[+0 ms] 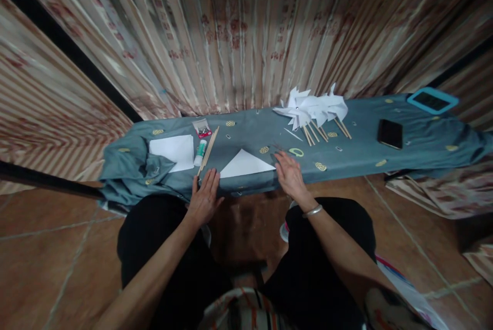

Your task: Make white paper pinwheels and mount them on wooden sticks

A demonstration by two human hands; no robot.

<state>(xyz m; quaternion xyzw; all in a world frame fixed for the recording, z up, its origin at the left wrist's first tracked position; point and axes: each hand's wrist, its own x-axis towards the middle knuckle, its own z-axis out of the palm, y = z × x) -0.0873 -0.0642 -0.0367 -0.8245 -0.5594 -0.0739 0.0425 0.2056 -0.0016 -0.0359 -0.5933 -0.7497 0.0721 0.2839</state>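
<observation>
A white sheet folded into a triangle (246, 164) lies flat on the cloth-covered bench, its long edge toward me. My left hand (205, 197) rests at its left corner with fingers stretched out flat. At the right corner is my right hand (290, 177), fingers extended and slightly bent, with nothing visibly gripped. Just beyond that hand lies a pair of scissors with a green handle (296, 152); its blades point left, close to my fingertips. Several thin wooden sticks (210, 148) lie beyond my left hand, beside a glue stick (200, 152).
A stack of white paper (173, 152) sits at the left, near a small open box of metal pins (202, 128). Several white paper pinwheels (314, 108) on sticks lie back right. Farther right are a black phone (390, 133) and a blue-framed device (433, 100). A curtain (239, 37) hangs behind.
</observation>
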